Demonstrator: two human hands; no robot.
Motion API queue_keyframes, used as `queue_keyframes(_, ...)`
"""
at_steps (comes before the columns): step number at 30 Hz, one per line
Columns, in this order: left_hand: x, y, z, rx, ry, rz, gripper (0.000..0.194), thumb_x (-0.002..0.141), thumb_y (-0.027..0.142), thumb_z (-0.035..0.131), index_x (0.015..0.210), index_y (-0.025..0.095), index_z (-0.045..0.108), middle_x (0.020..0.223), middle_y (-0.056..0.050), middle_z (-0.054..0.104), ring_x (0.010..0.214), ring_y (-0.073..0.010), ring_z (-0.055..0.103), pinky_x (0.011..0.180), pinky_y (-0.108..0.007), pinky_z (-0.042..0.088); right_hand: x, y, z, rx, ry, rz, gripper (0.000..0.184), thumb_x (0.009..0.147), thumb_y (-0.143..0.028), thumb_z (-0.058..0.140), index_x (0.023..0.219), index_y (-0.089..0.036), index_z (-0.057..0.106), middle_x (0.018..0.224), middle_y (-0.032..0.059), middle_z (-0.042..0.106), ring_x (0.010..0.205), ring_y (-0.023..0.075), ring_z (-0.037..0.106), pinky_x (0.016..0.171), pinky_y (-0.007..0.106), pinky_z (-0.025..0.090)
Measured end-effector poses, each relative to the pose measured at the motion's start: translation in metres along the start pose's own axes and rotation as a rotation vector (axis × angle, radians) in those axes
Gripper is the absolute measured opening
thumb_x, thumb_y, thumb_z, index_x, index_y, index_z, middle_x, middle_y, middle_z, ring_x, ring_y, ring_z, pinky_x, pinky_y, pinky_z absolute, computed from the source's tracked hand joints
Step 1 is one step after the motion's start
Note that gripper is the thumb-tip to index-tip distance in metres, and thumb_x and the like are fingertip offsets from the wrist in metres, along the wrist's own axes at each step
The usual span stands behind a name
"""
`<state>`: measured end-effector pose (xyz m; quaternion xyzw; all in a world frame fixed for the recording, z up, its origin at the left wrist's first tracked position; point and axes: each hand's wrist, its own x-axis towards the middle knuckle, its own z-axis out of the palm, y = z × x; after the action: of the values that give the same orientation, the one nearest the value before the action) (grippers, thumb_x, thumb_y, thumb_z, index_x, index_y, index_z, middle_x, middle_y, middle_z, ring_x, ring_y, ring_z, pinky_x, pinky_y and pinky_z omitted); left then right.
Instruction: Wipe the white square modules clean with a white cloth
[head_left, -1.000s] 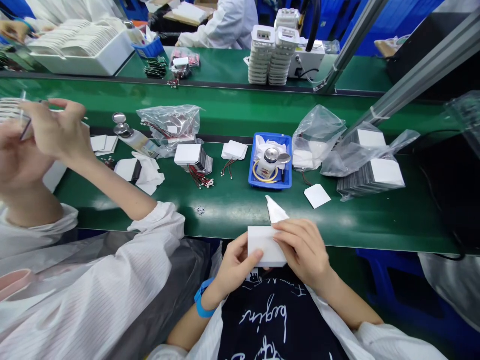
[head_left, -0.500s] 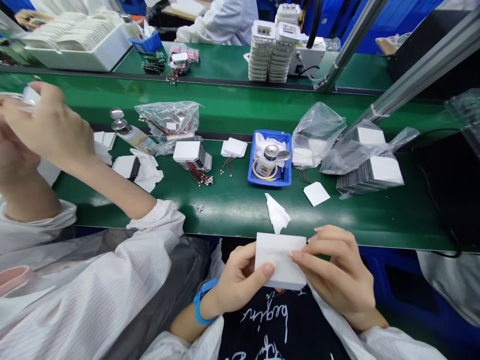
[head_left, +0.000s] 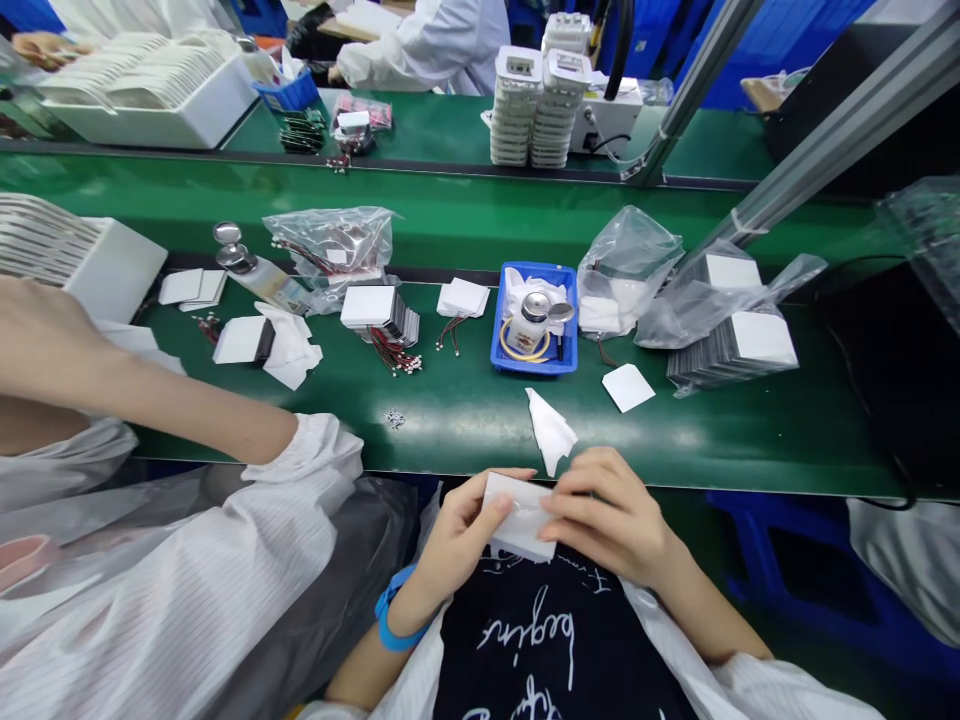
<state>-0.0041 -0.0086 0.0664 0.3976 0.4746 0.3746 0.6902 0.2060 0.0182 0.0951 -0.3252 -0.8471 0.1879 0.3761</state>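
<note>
Over my lap, in front of the bench edge, I hold a flat white square piece (head_left: 517, 515) tilted between both hands. My left hand (head_left: 469, 520) grips its left side, thumb across the top face and fingers along the far edge and underneath. At the right edge, the bent fingers of my right hand (head_left: 604, 510) close on the same piece. A crumpled white wipe (head_left: 551, 430) lies on the bench just beyond my hands. Farther right rests a thin white square sheet (head_left: 628, 387).
A blue tray (head_left: 536, 368) holds a pump bottle. Stacked white-faced pieces with wires (head_left: 371, 305), a small white stack (head_left: 463, 297) and bagged stacks (head_left: 739, 350) stand on the bench. A co-worker's arm (head_left: 187, 400) reaches across at left. A metal post (head_left: 795, 150) slants at right.
The white piece has moved left and is tilted more. Both my hands shifted left with it. The co-worker's arms dropped lower and left, uncovering a white rack of panels.
</note>
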Motion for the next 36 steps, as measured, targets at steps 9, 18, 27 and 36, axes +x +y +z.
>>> queue_keyframes(9,0.002,-0.051,-0.030,-0.054,0.193,-0.154,0.053,0.085,0.050,0.067,0.126,0.016,0.066,0.111,-0.010,0.074,0.091,-0.0228,0.068,0.075,-0.026,0.052,-0.005,0.096,0.074,-0.129,0.062,0.556,0.025,0.093,-0.041,0.060,0.104,-0.021,0.066,0.101,0.0112,0.066,0.095,0.0289,0.056,0.085,0.046,0.047)
queue_keyframes(18,-0.006,-0.061,-0.044,-0.051,0.219,-0.124,0.055,0.087,0.052,0.065,0.128,0.017,0.065,0.113,-0.010,0.074,0.094,-0.0247,0.069,0.078,-0.030,0.056,0.003,0.117,0.077,0.163,0.042,0.670,0.025,0.095,-0.041,0.051,0.089,-0.019,0.063,0.088,0.0060,0.067,0.082,0.0202,0.062,0.076,0.035,0.051)
queue_keyframes(27,0.041,-0.072,-0.037,0.556,0.186,0.294,0.041,0.097,0.036,0.050,0.130,0.014,0.061,0.111,-0.012,0.071,0.095,-0.0227,0.070,0.077,-0.032,0.057,-0.001,0.108,0.080,0.398,0.028,0.758,0.033,0.089,-0.051,0.058,0.088,-0.018,0.062,0.080,0.0051,0.071,0.072,0.0185,0.067,0.066,0.030,0.054)
queue_keyframes(36,0.083,-0.088,-0.030,0.850,0.328,0.543,0.027,0.095,0.028,0.056,0.118,0.017,0.064,0.109,-0.011,0.070,0.112,-0.0295,0.057,0.099,-0.047,0.048,-0.007,0.107,0.084,0.285,-0.049,0.688,0.020,0.090,-0.039,0.061,0.090,-0.020,0.068,0.091,0.0061,0.071,0.088,0.0211,0.067,0.082,0.035,0.052)
